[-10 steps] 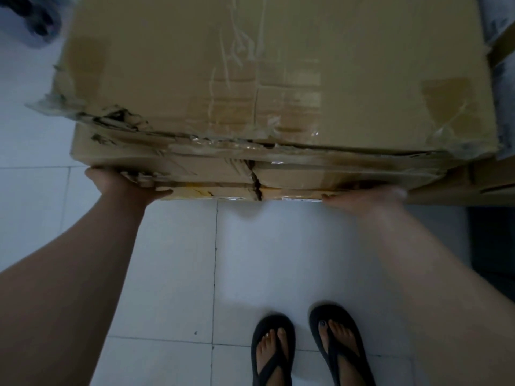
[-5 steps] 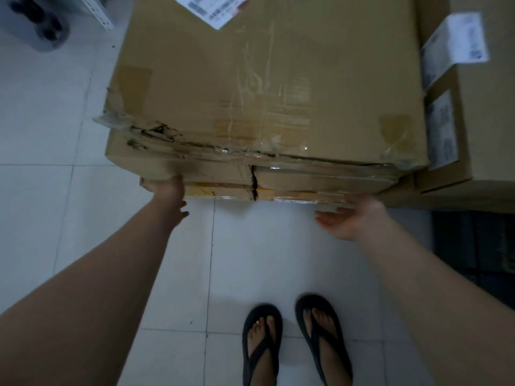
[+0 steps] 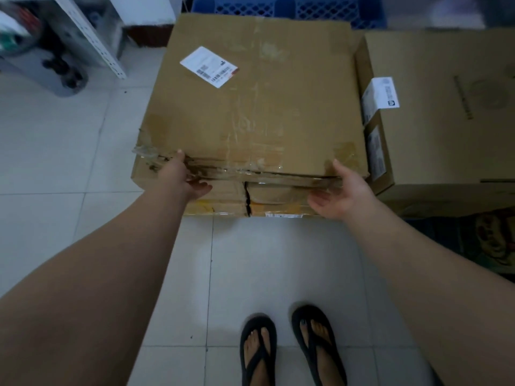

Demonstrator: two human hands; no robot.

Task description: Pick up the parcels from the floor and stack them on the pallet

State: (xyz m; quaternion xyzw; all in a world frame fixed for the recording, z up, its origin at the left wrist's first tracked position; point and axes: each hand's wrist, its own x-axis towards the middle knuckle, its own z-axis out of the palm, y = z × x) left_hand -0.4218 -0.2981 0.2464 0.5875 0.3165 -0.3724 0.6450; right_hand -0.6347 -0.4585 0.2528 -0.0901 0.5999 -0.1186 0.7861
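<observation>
The white tiled floor fills most of my feed. On it, straight ahead, sits the big brown parcel, flat side up, with scuffed tape across the top and a torn near left corner. Its near face shows a dark vertical split. Just beside it on the right stands a second cardboard box, the two sides close together or touching. Beyond the parcel's far edge I see a strip of the blue lattice pallet; I cannot tell from here whether the parcel rests on it. A grey metal rack stands at the far left.

My left hand lies against the parcel's near top edge, thumb up on the rim, fingers loose along the front face, gripping nothing. My right hand hangs at the near right corner, palm up and fingers relaxed, holding nothing; contact is unclear. Black sandals show below. A white shipping label sits askew on the parcel's top.
</observation>
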